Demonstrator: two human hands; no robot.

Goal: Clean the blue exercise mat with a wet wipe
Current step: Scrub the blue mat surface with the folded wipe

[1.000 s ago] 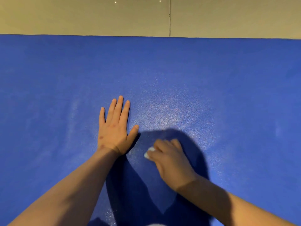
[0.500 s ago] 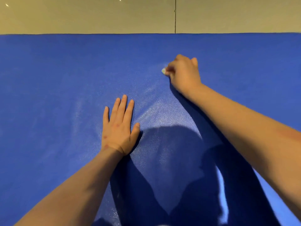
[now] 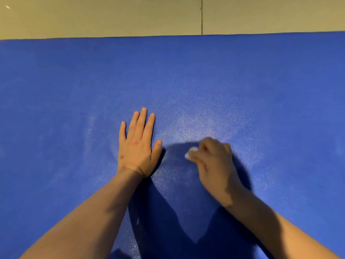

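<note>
The blue exercise mat (image 3: 261,81) fills most of the view. My left hand (image 3: 137,146) lies flat on it, palm down, fingers straight and pointing away from me. Just to its right, my right hand (image 3: 212,161) curls its fingers round a small bunched white wet wipe (image 3: 189,153) and presses it onto the mat. Only a corner of the wipe shows past the fingers. A pale damp sheen covers the mat around and beyond both hands.
Beige floor tiles (image 3: 112,15) lie past the mat's far edge, with a dark grout line (image 3: 202,15) running away from me. My shadow falls dark across the near part of the mat between my forearms.
My right hand swept the wipe out to the mat's far side and has come back near, beside my left hand. My left hand stayed flat in place.
</note>
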